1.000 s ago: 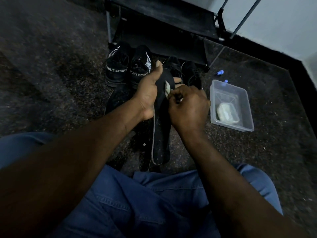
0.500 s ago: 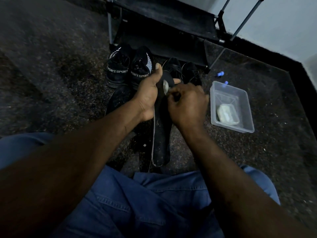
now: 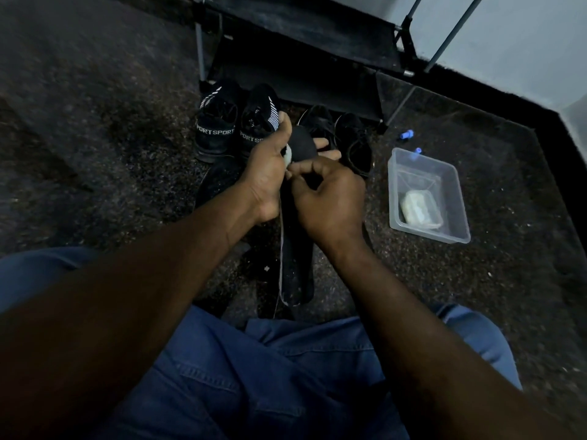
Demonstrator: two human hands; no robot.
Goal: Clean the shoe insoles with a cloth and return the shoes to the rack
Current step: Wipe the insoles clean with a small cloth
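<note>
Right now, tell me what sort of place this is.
Probably a corner of a home, by the wall: a shoe rack stands there, pairs of shoes sit on the floor before it, and a clear plastic tub lies beside them.

Dim, bluish light; soft blur; wide-angle edge distortion.
</note>
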